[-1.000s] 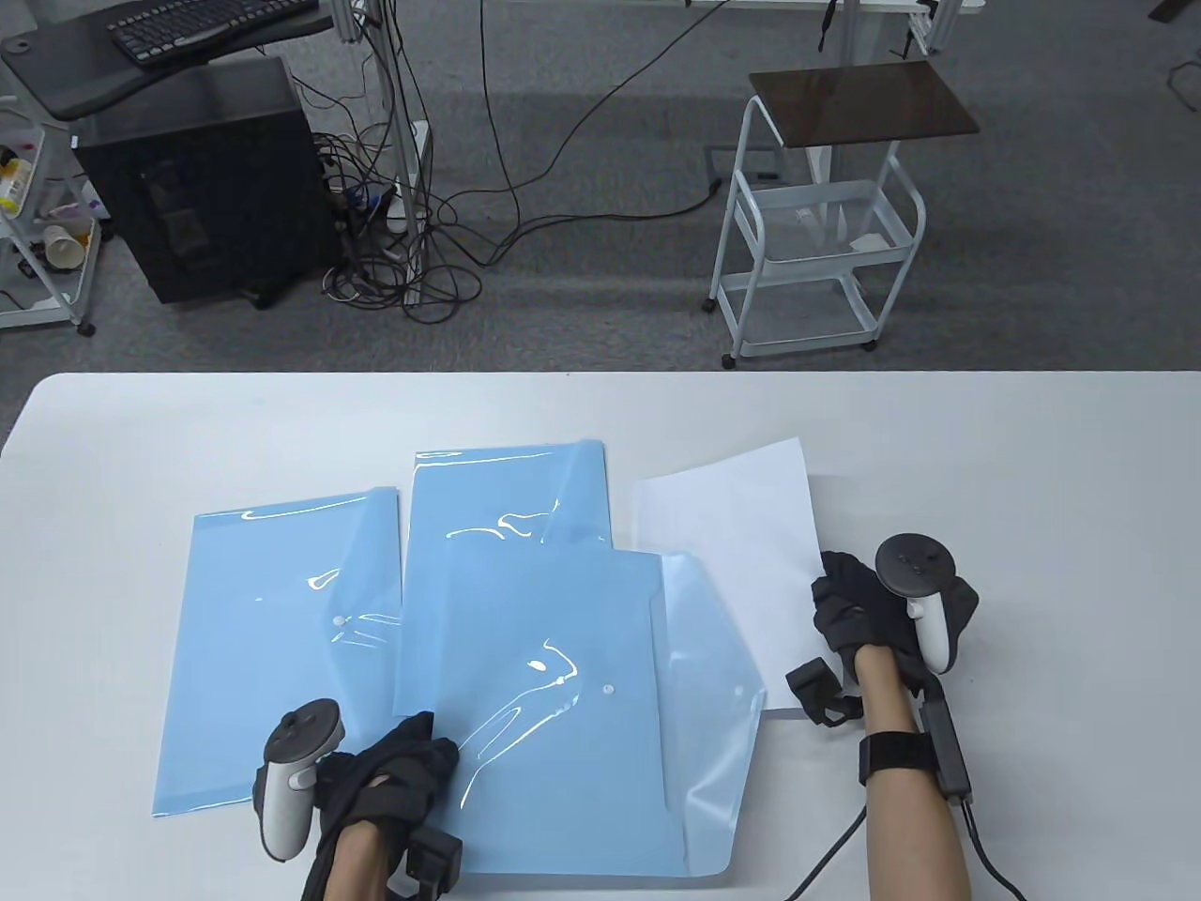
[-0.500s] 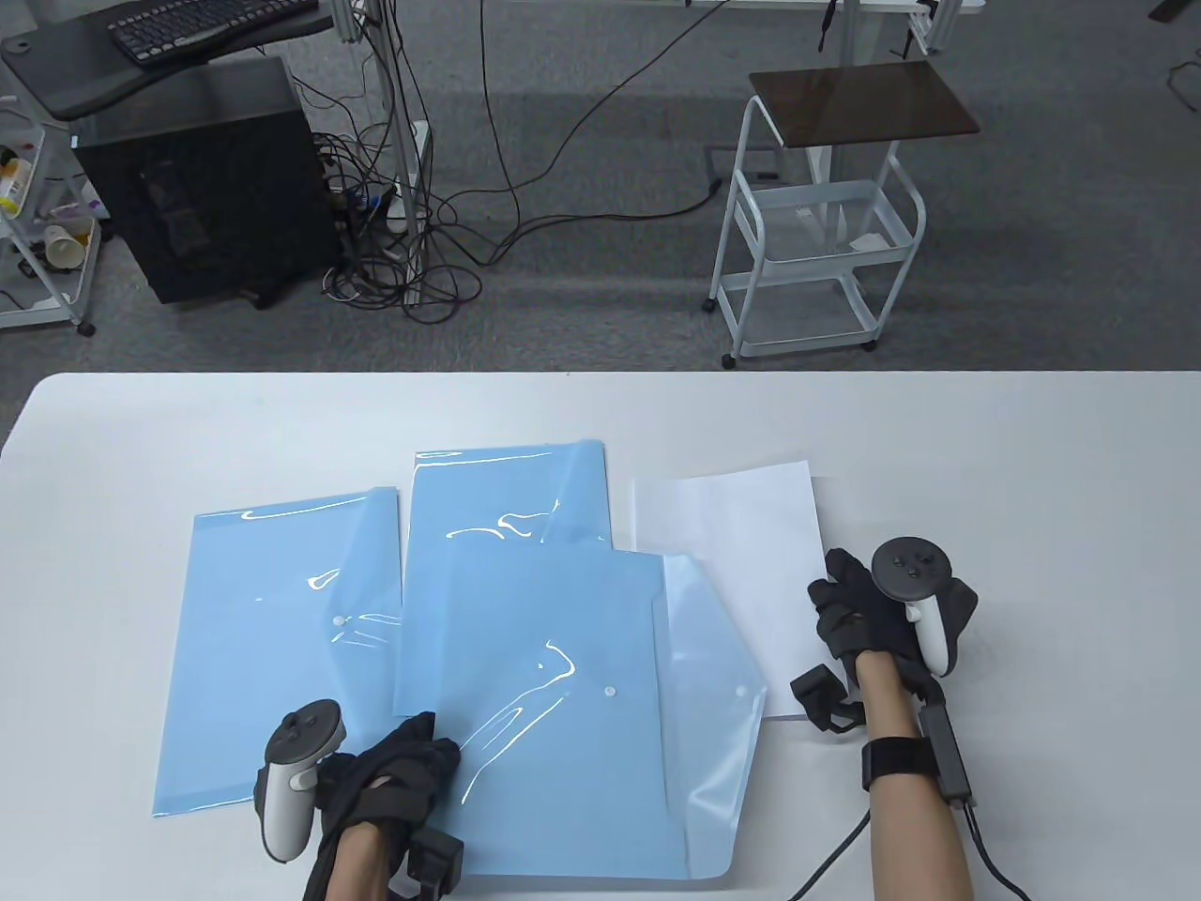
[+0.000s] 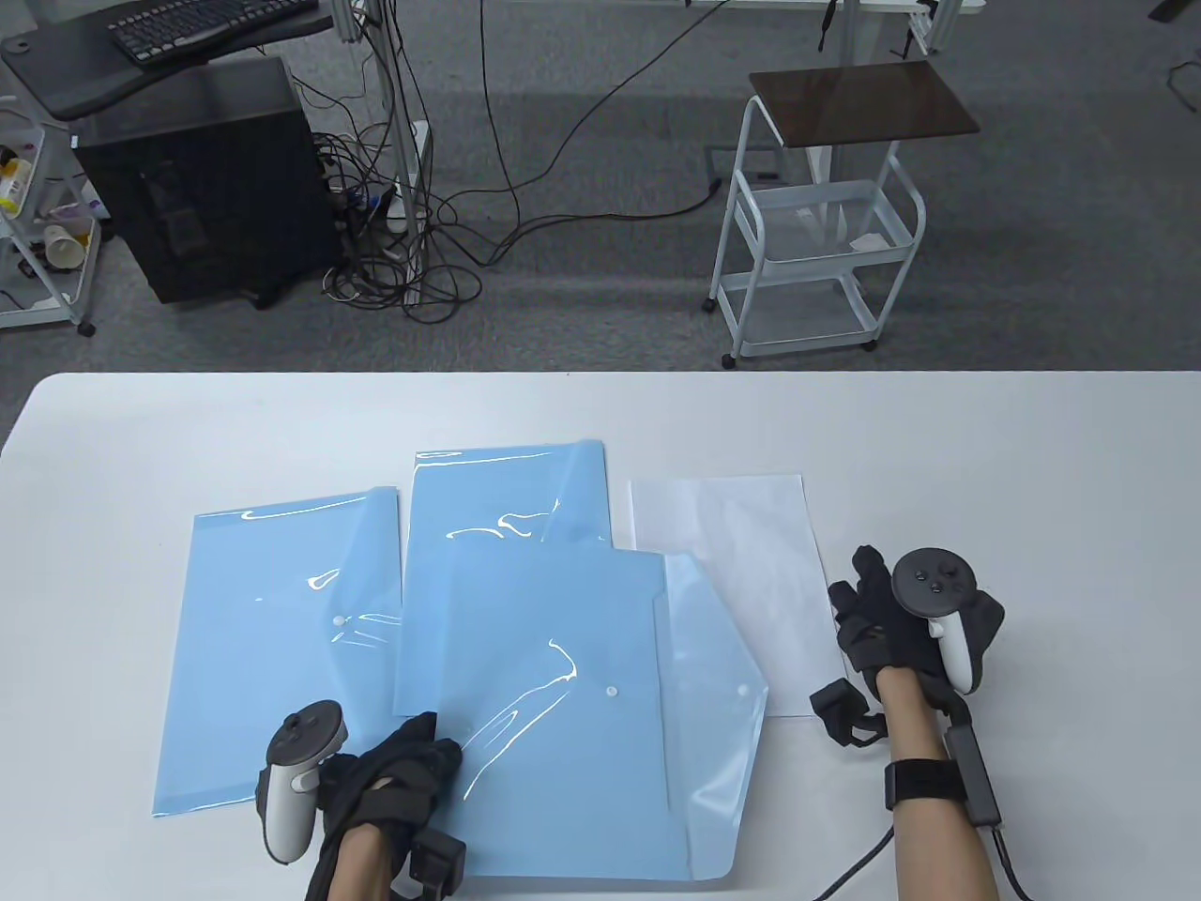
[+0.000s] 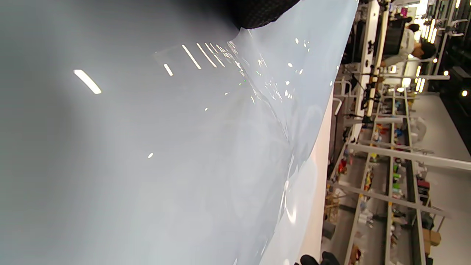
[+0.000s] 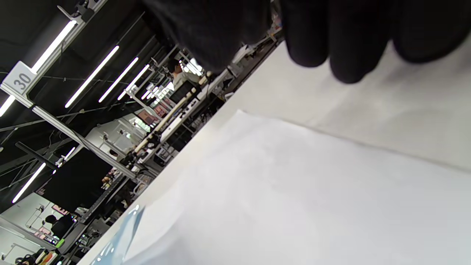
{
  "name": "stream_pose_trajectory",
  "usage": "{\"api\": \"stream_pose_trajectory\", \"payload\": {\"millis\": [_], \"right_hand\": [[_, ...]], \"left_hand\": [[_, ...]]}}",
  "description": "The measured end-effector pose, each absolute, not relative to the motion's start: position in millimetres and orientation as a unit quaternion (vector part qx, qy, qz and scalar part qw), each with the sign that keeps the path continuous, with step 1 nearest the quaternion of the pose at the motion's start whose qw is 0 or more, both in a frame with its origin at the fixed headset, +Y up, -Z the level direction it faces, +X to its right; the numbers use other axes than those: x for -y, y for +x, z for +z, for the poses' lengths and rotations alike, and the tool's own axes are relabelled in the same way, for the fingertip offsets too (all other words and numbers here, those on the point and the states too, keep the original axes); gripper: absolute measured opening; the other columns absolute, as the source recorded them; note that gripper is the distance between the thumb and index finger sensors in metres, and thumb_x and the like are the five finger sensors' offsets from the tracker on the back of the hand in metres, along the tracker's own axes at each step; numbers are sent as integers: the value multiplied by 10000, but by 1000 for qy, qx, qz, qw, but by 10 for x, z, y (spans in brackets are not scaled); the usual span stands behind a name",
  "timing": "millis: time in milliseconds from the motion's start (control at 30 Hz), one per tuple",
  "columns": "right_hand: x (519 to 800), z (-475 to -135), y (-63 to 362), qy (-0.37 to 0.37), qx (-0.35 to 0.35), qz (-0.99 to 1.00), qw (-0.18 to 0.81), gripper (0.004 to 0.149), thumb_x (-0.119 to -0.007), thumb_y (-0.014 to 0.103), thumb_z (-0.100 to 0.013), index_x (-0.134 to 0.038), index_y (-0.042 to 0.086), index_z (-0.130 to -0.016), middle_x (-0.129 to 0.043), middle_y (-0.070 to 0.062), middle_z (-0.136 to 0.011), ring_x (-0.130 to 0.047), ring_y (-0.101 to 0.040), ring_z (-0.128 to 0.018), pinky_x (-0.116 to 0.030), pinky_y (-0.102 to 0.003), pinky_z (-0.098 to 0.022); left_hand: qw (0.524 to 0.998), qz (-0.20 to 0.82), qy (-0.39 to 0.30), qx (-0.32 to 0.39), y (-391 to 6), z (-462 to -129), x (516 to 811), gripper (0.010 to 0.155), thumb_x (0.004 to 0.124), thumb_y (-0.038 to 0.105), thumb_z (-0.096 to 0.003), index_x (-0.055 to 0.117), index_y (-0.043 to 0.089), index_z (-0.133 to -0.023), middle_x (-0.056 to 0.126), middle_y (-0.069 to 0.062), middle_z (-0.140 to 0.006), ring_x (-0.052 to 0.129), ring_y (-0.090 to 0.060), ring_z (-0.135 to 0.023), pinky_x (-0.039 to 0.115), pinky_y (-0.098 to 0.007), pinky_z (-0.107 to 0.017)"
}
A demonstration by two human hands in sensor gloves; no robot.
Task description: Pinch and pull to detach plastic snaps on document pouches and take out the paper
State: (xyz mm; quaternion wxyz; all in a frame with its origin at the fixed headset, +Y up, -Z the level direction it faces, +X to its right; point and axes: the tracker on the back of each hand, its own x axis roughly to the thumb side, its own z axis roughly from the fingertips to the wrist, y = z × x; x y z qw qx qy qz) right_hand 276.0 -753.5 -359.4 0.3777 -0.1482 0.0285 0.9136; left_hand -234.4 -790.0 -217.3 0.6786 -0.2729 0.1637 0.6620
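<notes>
Paper (image 3: 727,582) now flat on the table (image 3: 1032,450), center-right of frame, beside the front pouch (image 3: 563,713); its lifted far corner has dropped. Right hand (image 3: 901,619) has let go and slid right, fingers relaxed, empty. Left hand (image 3: 394,770) presses the pouch's lower-left corner, fingers bent, grip unclear; extraction looks done.

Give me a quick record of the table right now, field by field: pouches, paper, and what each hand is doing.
pouches: three blue document pouches; front pouch flap open, overlapping middle pouch; left pouch beside them
paper: white sheet flat on table, right of pouches
left hand: rests on front pouch's near left corner
right hand: fingers straight, beside paper's right edge, holding nothing
</notes>
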Motion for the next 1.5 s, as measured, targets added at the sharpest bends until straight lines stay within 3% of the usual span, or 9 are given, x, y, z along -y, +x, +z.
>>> {"api": "stream_pose_trajectory", "payload": {"millis": [167, 300, 433, 667, 833, 967, 1233, 1500], "right_hand": [[7452, -3391, 2702, -113, -29, 909, 400, 806, -727, 470, -547, -422, -15, -1113, -439, -455, -1114, -544, -735, -873, -586, -795, -516], [7417, -3248, 2600, -74, -58, 891, 444, 878, -697, 535, -546, -373, -49, -1115, -391, -490, -1104, -502, -750, -874, -560, -803, -520], [7403, -3074, 2435, -39, -74, 886, 455, 886, -701, 534, -547, -379, -76, -1102, -479, -509, -1072, -682, -684, -835, -647, -739, -521], [7533, -2859, 2146, -31, -133, 848, 513, 876, -724, 490, -558, -435, -181, -1042, -740, -469, -953, -947, -551, -654, -828, -629, -410], [7606, -2798, 1967, -37, -131, 834, 534, 758, -718, 432, -569, -555, -164, -1008, -902, -354, -861, -1028, -454, -560, -875, -572, -354], [7591, -2779, 1787, -10, -144, 831, 537, 629, -672, 371, -581, -645, -105, -992, -919, -330, -862, -1024, -461, -580, -868, -581, -368], [7548, -2735, 1313, 74, -164, 867, 464, 600, -631, 335, -575, -629, -55, -1031, -772, -404, -981, -893, -570, -730, -802, -655, -427], [7529, -2746, 921, 155, -176, 930, 284, 607, -649, 270, -561, -513, 16, -1096, -510, -429, -1114, -593, -675, -889, -608, -739, -553]], "left_hand": [[676, 668, -270, -157, -2339, -2180, 7896, 492, 643, 187, -580, 542, 93, -1052, 848, -85, -909, 1041, -230, -562, 907, -358, -422], [675, 671, -266, -153, -2334, -2175, 7889, 490, 643, 187, -580, 543, 98, -1052, 847, -82, -911, 1040, -230, -565, 906, -360, -425], [679, 668, -266, -144, -2317, -2184, 7879, 491, 642, 186, -579, 542, 104, -1052, 845, -76, -916, 1036, -240, -581, 901, -373, -438], [681, 668, -264, -145, -2323, -2180, 7882, 492, 644, 183, -577, 539, 119, -1054, 844, -73, -920, 1032, -252, -597, 898, -388, -450], [689, 657, -266, -154, -2320, -2181, 7902, 489, 647, 179, -576, 545, 134, -1052, 846, -75, -925, 1029, -276, -626, 891, -417, -471], [697, 645, -268, -164, -2326, -2189, 7935, 487, 648, 177, -576, 548, 145, -1051, 846, -77, -927, 1024, -287, -643, 886, -429, -484], [700, 637, -271, -174, -2334, -2192, 7969, 485, 647, 175, -577, 548, 158, -1051, 843, -80, -932, 1021, -295, -661, 885, -438, -492], [711, 621, -277, -180, -2310, -2202, 7989, 484, 649, 176, -577, 548, 160, -1051, 843, -81, -935, 1020, -301, -669, 885, -441, -494]]}}
